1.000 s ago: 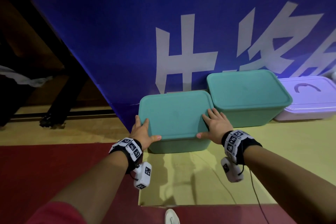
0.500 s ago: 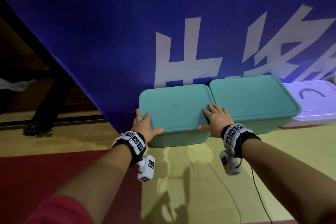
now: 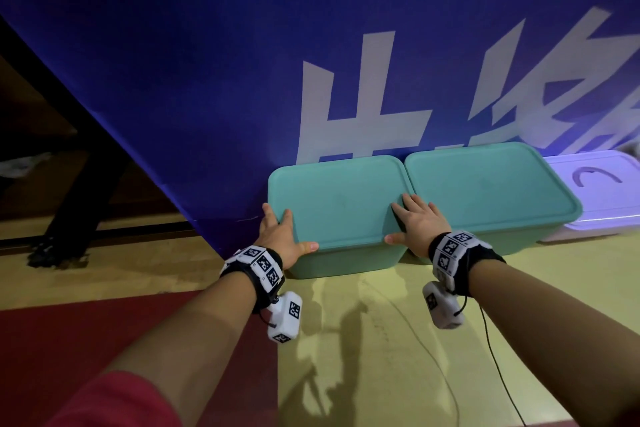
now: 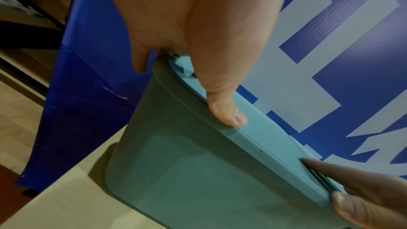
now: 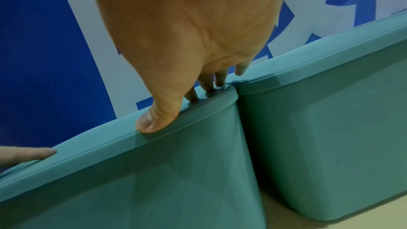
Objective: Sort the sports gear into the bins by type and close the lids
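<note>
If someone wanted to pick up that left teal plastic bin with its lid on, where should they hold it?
Probably under the overhanging lid rim at its two short ends, from the front. The left teal plastic bin tapers downward, so smooth walls give little hold. The right end touches the second teal bin, so slide it out first. The left hand and right hand rest flat on top.

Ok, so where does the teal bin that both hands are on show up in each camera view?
Head: the left teal bin sits centre frame, between the left hand and right hand.
Left wrist: it fills the lower middle, tilted, below the hand.
Right wrist: it takes the lower left, touching the second teal bin.
Shared landmark: the blue banner with white characters behind the bins.
</note>
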{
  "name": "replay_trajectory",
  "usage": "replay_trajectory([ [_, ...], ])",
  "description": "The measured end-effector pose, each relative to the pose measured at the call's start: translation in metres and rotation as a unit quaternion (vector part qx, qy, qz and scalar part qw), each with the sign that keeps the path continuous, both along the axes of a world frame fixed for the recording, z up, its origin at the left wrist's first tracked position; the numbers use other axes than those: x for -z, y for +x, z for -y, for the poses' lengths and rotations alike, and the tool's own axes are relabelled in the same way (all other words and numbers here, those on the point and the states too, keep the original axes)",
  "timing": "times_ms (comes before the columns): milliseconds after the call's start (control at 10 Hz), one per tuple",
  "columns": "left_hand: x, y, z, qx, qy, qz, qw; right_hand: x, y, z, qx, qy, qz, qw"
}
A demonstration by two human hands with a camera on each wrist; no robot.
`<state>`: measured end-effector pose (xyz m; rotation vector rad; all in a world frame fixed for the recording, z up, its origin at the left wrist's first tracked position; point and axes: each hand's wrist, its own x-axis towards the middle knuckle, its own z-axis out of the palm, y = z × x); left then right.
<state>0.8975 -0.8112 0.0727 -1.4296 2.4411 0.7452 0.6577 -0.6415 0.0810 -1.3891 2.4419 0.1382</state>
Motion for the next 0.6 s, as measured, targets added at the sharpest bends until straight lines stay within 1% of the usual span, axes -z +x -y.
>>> replay_trajectory([
  [200,-0.004,0.0,-0.014,-0.024,-0.027,0.009,0.999,0.003,0.017,-0.008,0.011,-0.027,-0.008,1.0],
  [300,-0.013,-0.002,-0.032,-0.044,-0.059,0.018,0.997,-0.004,0.02,-0.019,0.01,-0.055,0.019,0.998],
  [400,-0.022,-0.001,-0.05,-0.026,-0.091,0.04,0.995,-0.017,0.016,-0.037,0.036,-0.071,0.083,0.993],
  [500,-0.031,0.0,-0.073,-0.021,-0.085,0.054,0.995,-0.035,0.01,-0.062,0.059,-0.096,0.124,0.986],
  [600,-0.049,-0.009,-0.106,-0.044,-0.097,0.037,0.994,-0.051,-0.007,-0.092,0.056,-0.137,0.135,0.98],
])
